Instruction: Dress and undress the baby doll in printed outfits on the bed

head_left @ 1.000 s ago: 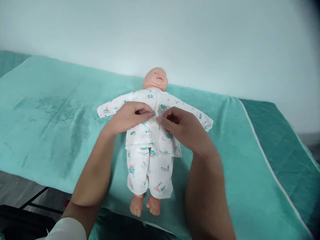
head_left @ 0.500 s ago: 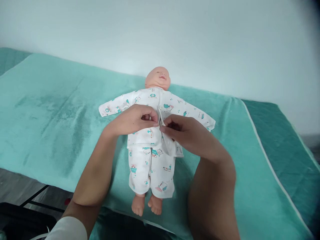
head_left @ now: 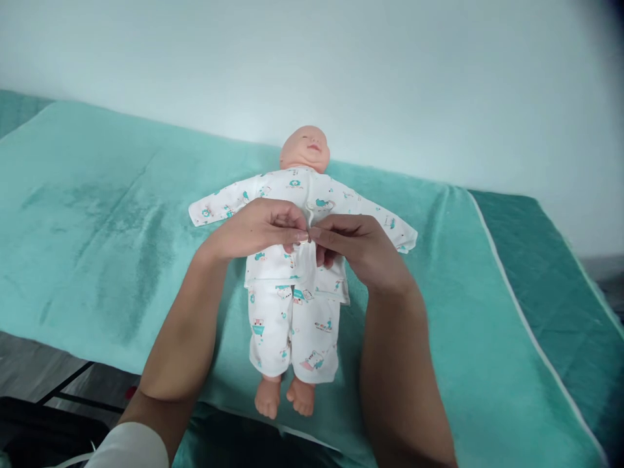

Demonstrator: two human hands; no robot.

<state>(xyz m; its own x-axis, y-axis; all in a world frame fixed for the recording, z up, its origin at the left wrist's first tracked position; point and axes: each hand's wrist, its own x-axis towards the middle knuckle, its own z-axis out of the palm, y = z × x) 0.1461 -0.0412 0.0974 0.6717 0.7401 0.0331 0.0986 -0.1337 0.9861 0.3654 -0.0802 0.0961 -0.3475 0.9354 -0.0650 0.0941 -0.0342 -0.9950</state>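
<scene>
A baby doll [head_left: 305,148] lies on its back on a teal towel [head_left: 97,234], head toward the wall, bare feet near the front edge. It wears a white printed shirt [head_left: 292,188] and matching trousers [head_left: 292,331]. My left hand [head_left: 256,227] and my right hand [head_left: 363,247] meet over the doll's chest. Both pinch the shirt's front edges together at the middle, fingertips touching. The spot they grip is mostly hidden by my fingers.
The towel covers a darker teal quilted pad [head_left: 560,273] that shows at the right. A pale wall [head_left: 390,65] rises right behind the doll's head. Dark floor and a black frame [head_left: 63,390] lie below the front left edge.
My right hand has slid up and left from the shirt's lower flap to meet my left hand at the chest. The open flap now lies closed over the doll's front.
</scene>
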